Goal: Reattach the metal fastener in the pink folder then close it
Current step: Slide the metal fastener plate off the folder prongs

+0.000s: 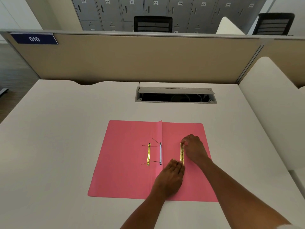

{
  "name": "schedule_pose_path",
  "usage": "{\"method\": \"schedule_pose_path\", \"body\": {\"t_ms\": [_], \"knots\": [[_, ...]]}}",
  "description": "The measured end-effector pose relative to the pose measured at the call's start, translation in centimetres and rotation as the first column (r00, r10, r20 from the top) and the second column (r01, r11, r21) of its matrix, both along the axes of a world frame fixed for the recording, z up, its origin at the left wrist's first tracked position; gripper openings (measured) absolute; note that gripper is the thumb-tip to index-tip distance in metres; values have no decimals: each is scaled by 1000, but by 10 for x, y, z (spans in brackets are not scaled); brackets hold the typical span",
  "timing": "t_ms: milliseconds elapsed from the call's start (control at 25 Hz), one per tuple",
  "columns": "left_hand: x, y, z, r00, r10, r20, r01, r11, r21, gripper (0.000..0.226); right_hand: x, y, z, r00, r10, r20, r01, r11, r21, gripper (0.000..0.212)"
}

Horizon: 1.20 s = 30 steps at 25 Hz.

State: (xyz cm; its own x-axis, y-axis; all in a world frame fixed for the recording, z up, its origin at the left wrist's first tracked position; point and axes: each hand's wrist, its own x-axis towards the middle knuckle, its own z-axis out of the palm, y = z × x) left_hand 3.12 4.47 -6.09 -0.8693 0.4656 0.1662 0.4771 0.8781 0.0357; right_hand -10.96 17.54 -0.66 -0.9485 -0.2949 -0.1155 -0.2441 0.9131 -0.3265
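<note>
On the pale desk [66, 138] the pink folder [125, 162] lies open, and the left hand [170, 177] and right hand [194, 149] pinch the ends of a gold metal bar [181, 153], thin, stiff, light, best held by its ends.

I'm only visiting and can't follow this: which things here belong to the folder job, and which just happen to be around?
Part of the job:
- open pink card folder
- gold metal bar held at its ends by the left hand and right hand
- second gold metal strip on the left flap

Just around:
- grey cable hatch in the white desk
- blue "010" sign
- grey lockers
- black chairs
</note>
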Motion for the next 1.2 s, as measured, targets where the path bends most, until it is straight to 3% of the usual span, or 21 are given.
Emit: {"method": "schedule_pose_path", "body": {"t_ms": [320, 520, 760, 1000, 1200], "knots": [[1, 0, 1, 1000, 5, 19, -5, 1000, -13, 46, -4, -1, -2, 996, -41, 84, 57, 979, -196, 11], [2, 5, 1, 1000, 3, 26, -5, 999, 50, 52, -5, -6, -3, 969, -182, 166, 229, 912, -339, 9], [3, 1, -2, 1000, 14, -5, -14, 998, 56, 50, -5, -7, -7, 987, -125, 105, 139, 980, -140, 20], [4, 0, -8, 999, 25, -29, -22, 993, 120, 48, -10, -10, 1, 987, -81, 138, 101, 985, -142, 10], [5, -1, -7, 1000, 19, -16, -17, 993, 118, 49, -14, -14, 2, 985, -66, 161, 93, 981, -172, 19]]}}
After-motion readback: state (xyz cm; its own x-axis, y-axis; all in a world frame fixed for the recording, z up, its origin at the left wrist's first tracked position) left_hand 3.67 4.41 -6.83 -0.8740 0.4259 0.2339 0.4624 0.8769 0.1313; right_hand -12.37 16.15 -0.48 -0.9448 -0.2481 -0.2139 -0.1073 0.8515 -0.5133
